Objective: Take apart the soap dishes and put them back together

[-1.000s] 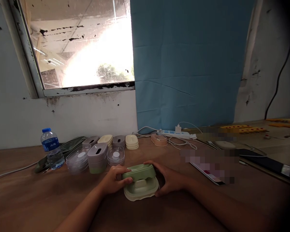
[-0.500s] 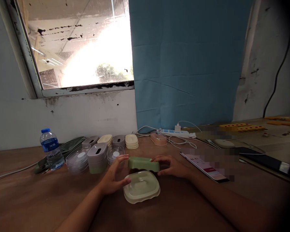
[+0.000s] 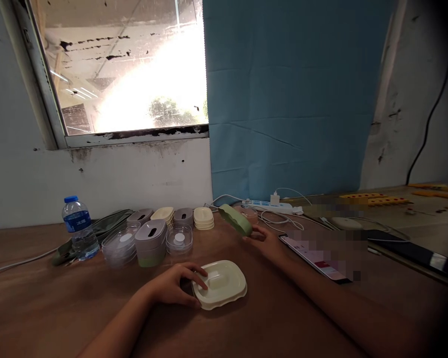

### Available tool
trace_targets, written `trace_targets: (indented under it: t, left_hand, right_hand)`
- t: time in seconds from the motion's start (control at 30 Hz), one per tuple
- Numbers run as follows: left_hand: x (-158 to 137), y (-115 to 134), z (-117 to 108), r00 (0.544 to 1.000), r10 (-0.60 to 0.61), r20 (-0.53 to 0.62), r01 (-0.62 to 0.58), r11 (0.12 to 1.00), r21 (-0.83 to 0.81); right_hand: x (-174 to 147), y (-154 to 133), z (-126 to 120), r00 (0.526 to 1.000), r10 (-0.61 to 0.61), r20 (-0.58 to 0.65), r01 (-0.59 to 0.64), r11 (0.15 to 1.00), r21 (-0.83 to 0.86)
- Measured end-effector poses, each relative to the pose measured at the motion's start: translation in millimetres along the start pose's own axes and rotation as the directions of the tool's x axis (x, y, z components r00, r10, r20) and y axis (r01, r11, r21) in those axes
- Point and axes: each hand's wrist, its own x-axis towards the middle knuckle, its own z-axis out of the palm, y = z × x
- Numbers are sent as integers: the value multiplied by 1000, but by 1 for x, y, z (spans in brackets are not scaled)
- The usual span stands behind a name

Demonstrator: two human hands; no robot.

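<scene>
My right hand (image 3: 263, 242) grips one end of a shallow green plastic case (image 3: 236, 220), raised and tilted above the table. Its inside does not show. In front of me lies a cream plastic lid (image 3: 224, 283), rounded at the corners, with a raised middle. My left hand (image 3: 179, 286) is closed on the lid's left side, fingers over the top and thumb along the near rim. Behind the green case, partly hidden, sits a pink box (image 3: 249, 214) with things in it.
Left of centre are grey-and-green containers (image 3: 149, 243), clear plastic lids (image 3: 179, 238) and stacked cream lids (image 3: 203, 219). A water bottle (image 3: 77, 226) stands further left. To the right lie a phone (image 3: 313, 258) and a power strip (image 3: 271, 205) with white cables.
My right hand has lifted the green case away from behind the cream lid, up and to the right, tilting it. My left hand has come down onto the lid's left side.
</scene>
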Motion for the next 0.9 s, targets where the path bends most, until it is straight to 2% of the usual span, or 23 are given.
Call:
trace_targets:
  t: [0.13, 0.2, 0.3, 0.43, 0.6, 0.73, 0.9]
  left_hand:
    - [3, 1, 6, 998, 15, -68, -15, 1000, 1]
    - [5, 2, 8, 996, 29, -81, -30, 1000, -8]
    - [6, 1, 9, 995, 48, -91, -50, 999, -10]
    - [5, -2, 9, 994, 58, -98, -60, 998, -14]
    - [5, 0, 8, 993, 61, -100, -63, 998, -15]
    - [4, 2, 7, 993, 58, -102, -60, 998, -17]
    - [4, 1, 7, 992, 66, -103, -69, 997, -26]
  right_hand:
    - [32, -30, 24, 986, -160, 50, 166, 976, -144]
    - [59, -50, 44, 966, -230, 119, 253, 937, -239]
    - [103, -77, 80, 931, -263, 254, 345, 862, -372]
    - [140, -97, 127, 890, -214, 402, 413, 754, -511]
    - [148, -108, 166, 836, -79, 544, 458, 646, -611]
    - [144, -110, 180, 812, 19, 583, 463, 588, -664]
    - [144, -108, 184, 802, 74, 592, 464, 547, -697]
